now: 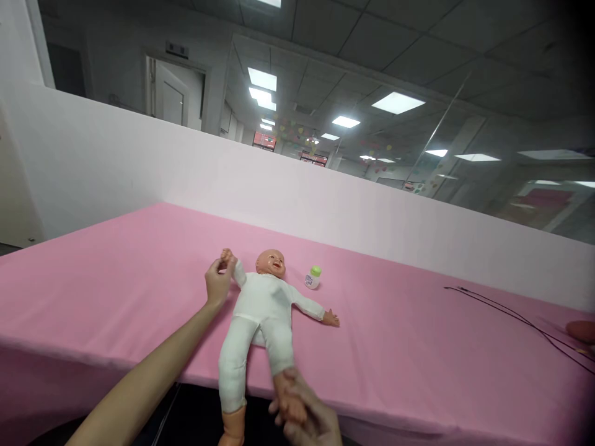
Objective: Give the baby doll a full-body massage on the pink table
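Basically, doll [266,300] faceup, long axis near-far, head twd wall [279,192]

Doll [263,303]: lying face up on the pink cloth [400,347], head toward the white wall [297,201], legs reaching past the near edge of the cloth. Condition — white suit on the body, head, hands and feet bare, mouth open. Left hand [220,279]: closed on the doll's hand at the end of its raised arm. Right hand [309,412]: around the doll's foot at the near edge; slightly blurred. The doll's other arm is stretched out, its hand resting on the cloth. Small bottle [313,279] with a green cap: upright, just beside the doll's head. Thin black cables [518,317] — lying well apart, near an orange-brown object [581,331].
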{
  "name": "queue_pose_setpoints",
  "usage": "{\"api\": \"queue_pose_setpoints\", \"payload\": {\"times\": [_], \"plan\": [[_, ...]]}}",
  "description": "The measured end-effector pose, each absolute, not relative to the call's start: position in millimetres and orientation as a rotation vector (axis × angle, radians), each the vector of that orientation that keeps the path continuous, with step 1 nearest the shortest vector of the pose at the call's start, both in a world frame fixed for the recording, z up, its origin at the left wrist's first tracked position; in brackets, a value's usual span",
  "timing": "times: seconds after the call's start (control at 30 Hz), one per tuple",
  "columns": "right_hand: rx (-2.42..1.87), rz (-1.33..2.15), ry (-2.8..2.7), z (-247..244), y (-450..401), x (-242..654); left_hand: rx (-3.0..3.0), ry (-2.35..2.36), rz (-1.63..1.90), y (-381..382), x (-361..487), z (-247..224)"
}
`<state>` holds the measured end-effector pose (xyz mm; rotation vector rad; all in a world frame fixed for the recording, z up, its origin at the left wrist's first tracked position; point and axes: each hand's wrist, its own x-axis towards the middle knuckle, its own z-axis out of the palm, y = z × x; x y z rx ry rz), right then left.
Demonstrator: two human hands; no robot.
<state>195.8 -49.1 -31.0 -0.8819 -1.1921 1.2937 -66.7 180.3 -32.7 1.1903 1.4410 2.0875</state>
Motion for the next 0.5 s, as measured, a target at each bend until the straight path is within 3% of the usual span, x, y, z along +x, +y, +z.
{"api": "queue_pose_setpoints", "payload": {"times": [0.17, 0.27, 0.37, 0.5], "plan": [[-0.898, 1.235, -1.115, 17.3, 30.6, 179.6, 2.178, 1.309, 1.681, 158.9, -48.8, -31.3], [-0.938, 1.230, -1.028, 21.0, 73.1, 168.3, 2.416, 1.285, 1.474, 157.1, -47.0, -35.4], [-0.911, 1.276, -0.963, 14.8, 78.9, 169.6, 2.310, 1.289, 1.537, 161.1, -47.0, -37.2], [-0.898, 1.243, -1.032, -4.6, 25.4, 191.6, 1.716, 1.332, 1.861, 174.5, -51.9, -39.0]]}}
